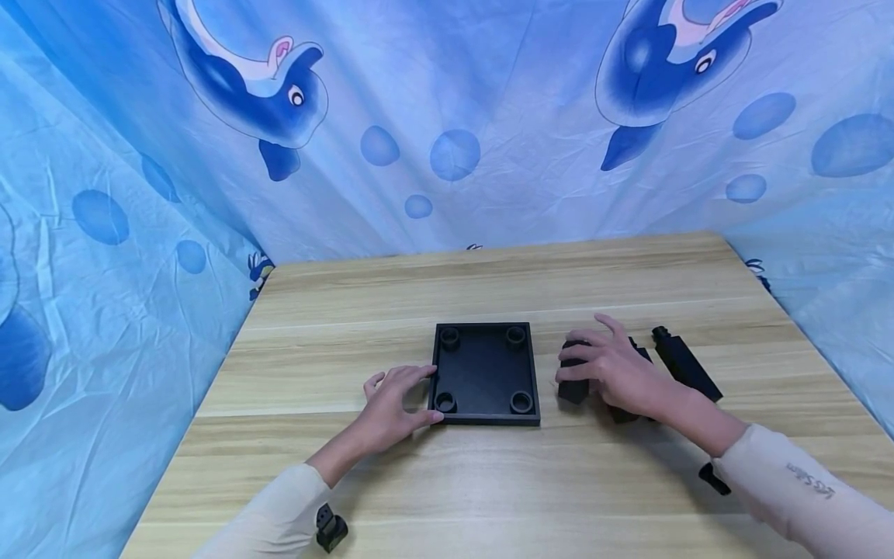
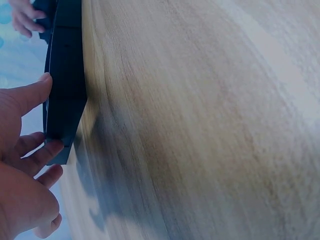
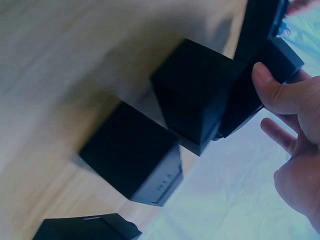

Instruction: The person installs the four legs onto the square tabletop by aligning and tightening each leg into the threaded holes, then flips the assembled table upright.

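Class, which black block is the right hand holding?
The block nearest the square tray; the right hand pinches it, while the other blocks lie farther right.

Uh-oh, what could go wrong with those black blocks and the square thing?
The right hand might bump the neighbouring block, since it sits close by. The held block could slip if the fingers loosen. The square tray might twist if pushed, because the left hand touches it only towards its left side.
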